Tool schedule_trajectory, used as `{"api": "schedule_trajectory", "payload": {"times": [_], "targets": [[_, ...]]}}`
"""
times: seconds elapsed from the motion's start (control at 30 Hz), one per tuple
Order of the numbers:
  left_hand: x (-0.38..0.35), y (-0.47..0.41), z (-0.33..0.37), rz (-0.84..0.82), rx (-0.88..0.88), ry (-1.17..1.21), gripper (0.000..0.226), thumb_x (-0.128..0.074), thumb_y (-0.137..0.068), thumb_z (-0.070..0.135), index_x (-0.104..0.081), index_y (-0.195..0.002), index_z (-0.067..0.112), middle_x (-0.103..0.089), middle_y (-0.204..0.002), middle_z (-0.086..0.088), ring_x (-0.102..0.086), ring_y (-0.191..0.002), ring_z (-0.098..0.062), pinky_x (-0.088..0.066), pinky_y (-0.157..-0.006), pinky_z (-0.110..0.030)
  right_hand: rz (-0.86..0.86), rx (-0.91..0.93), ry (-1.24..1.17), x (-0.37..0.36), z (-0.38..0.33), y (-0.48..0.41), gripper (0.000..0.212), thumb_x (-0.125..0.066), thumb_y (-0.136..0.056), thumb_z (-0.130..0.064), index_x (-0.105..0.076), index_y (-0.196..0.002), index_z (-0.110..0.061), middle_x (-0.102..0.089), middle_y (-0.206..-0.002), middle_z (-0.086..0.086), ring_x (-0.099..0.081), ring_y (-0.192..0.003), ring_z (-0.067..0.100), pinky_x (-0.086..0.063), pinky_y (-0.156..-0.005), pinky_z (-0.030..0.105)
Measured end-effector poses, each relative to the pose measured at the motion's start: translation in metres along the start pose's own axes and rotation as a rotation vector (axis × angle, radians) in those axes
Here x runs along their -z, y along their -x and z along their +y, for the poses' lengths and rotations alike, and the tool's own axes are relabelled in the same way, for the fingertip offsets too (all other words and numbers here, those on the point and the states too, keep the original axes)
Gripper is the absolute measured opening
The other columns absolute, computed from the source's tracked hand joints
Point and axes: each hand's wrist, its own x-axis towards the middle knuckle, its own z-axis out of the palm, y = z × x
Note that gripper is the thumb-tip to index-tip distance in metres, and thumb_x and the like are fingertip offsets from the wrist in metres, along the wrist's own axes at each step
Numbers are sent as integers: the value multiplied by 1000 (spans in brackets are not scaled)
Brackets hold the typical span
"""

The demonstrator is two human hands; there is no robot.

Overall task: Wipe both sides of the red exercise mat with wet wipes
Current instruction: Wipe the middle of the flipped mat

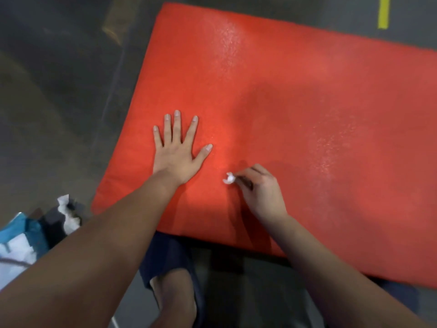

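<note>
The red exercise mat [283, 95] lies flat on the grey floor and fills most of the view. My left hand [176, 152] presses flat on its near left part, fingers spread and straight. My right hand [259, 189] is just to the right of it, fingers curled, pinching a small crumpled white wet wipe [229, 179] against the mat surface. Wet shiny patches show on the mat at the far middle and at the right.
Crumpled white wipes [67, 214] and a blue and white pack [19, 242] lie on the floor off the mat's near left corner. My knee and dark shorts [170, 261] are at the near edge. A yellow floor stripe [383, 13] is at the far right.
</note>
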Motion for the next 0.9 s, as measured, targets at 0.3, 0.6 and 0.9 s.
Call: {"api": "schedule_trajectory", "payload": {"times": [0.3, 0.6, 0.9], "targets": [[-7, 3, -2, 50, -1, -30, 81, -7, -96, 79, 9, -162, 35, 17, -170, -11, 17, -156, -31, 7, -125, -58, -172, 49, -109, 4, -22, 66, 16, -62, -98, -28, -75, -100, -19, -63, -94, -8, -64, -86, 12, -50, -83, 18], [-7, 4, -2, 63, -8, -12, 79, -10, -98, 78, 4, -163, 36, 14, -171, -10, 15, -157, -31, 6, -125, -58, -214, 61, -53, 5, -18, 90, 8, -68, -95, -20, -72, -101, -16, -59, -91, -3, -63, -83, 17, -53, -75, 31], [-7, 3, -3, 74, -6, -17, 77, -12, -98, 77, 4, -163, 38, 13, -171, -9, 14, -157, -29, 7, -125, -57, -155, 204, 117, 5, 15, 26, 12, -58, -97, -20, -70, -99, -21, -60, -92, 4, -59, -87, 29, -51, -80, 42]]}}
